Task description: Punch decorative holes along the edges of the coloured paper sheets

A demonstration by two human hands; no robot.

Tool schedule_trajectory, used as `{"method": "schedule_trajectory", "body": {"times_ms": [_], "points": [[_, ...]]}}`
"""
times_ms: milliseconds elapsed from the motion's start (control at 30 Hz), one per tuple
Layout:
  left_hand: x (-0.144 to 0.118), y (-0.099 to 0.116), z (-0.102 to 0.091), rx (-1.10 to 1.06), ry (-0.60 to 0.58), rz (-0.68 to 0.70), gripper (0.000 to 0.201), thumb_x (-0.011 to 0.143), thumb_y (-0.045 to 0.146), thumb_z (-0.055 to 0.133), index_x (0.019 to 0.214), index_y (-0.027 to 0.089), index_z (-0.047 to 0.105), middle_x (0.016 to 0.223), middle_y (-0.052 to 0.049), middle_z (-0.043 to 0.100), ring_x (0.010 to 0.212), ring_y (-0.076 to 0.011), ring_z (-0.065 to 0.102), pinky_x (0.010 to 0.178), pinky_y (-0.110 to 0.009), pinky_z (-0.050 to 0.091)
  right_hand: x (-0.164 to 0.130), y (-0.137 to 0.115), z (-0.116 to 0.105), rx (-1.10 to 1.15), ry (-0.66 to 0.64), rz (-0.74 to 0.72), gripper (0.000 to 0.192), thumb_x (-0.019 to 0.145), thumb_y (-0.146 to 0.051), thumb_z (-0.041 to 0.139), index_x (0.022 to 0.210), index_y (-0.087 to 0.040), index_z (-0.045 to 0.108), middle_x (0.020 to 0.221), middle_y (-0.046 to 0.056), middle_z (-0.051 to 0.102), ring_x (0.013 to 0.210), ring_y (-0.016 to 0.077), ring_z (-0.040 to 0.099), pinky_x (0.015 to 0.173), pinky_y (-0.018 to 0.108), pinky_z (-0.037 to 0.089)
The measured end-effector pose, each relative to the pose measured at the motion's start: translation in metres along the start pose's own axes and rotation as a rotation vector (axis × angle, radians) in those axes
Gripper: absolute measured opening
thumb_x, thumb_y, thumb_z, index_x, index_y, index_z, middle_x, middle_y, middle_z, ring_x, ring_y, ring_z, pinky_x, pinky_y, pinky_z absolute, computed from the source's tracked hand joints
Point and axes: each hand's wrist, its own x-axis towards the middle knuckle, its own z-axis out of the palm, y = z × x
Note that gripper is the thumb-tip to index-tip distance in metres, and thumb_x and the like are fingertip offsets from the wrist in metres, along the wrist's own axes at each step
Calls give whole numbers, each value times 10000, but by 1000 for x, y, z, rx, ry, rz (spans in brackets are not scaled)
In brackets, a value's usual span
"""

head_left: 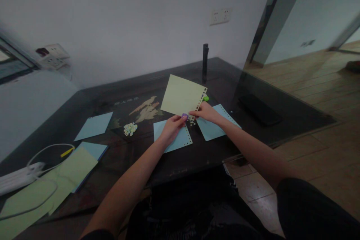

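A pale yellow sheet of paper (pixel 182 93) is held tilted above the dark table, with a row of punched holes down its right edge. My right hand (pixel 206 113) pinches that holed edge near its lower end. Closed around a small purple hole punch (pixel 185 116) at the sheet's lower edge is my left hand (pixel 171 129). Under my hands lie a blue sheet (pixel 178 143) and, to the right, another blue sheet (pixel 209 130), both with holed edges. Small paper bits (pixel 192 122) are scattered between them. A bright green object (pixel 206 98) shows partly behind the yellow sheet.
A pile of paper bits (pixel 130 129) lies left of my hands. Further left are a blue sheet (pixel 94 125), stacked yellow sheets (pixel 75 167) and a white power strip (pixel 21 178) with its cable. A black upright object (pixel 205 62) stands behind; a dark phone-like slab (pixel 260 109) lies right.
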Motion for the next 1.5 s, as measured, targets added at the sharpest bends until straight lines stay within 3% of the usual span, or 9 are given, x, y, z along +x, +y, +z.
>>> {"method": "schedule_trajectory", "body": {"times_ms": [533, 833, 1167, 1500], "points": [[3, -3, -3, 12, 43, -16, 295, 590, 333, 825, 715, 127, 655, 669, 11, 604, 597, -71, 492, 578, -223, 343, 1, 4, 0, 39, 7, 9, 210, 658, -320, 746, 722, -131, 683, 584, 63, 650, 531, 194, 618, 540, 340, 509], [3, -4, -3, -41, 28, 8, 313, 567, 321, 840, 747, 129, 668, 770, -14, 649, 754, -115, 571, 742, -269, 418, 0, -1, -1, -2, -6, 15, 197, 688, -321, 716, 651, -134, 669, 549, 67, 645, 518, 191, 604, 529, 329, 492], [-1, 0, 2, 4, 57, 7, 328, 552, 319, 843, 755, 133, 664, 799, -36, 673, 760, -141, 586, 728, -273, 425, -1, -5, -3, -7, -5, -4, 208, 677, -327, 716, 587, -153, 646, 525, 50, 634, 503, 171, 586, 497, 301, 473], [-2, -2, 2, 18, 47, 25, 369, 547, 299, 844, 796, 116, 642, 849, -64, 677, 802, -150, 603, 791, -304, 437, 0, -3, 0, -61, 12, 1, 164, 719, -285, 680, 683, -127, 658, 646, 76, 668, 601, 197, 617, 584, 341, 510]]}}
